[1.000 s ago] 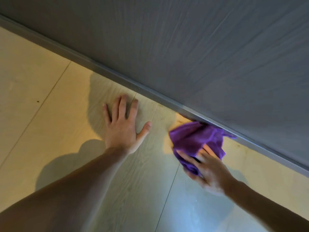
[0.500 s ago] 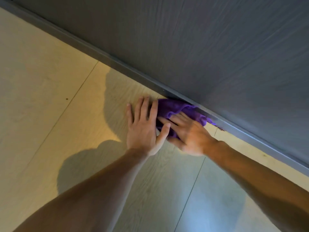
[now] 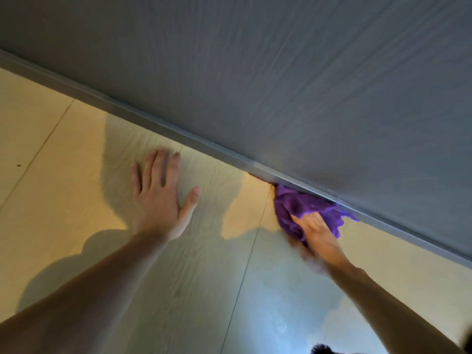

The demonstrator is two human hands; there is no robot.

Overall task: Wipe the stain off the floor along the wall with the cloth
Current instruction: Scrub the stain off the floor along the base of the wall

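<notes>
While left hand (image 3: 159,200) braces, cloth (image 3: 301,208) meets wall (image 3: 306,85)

No text, label, brand, number or sign can be read anywhere in view. The wall (image 3: 306,85) and the floor (image 3: 63,200) are marked only by wood grain, and the cloth (image 3: 301,208) under the right hand (image 3: 319,238) is plain purple with no tag seen.
</notes>
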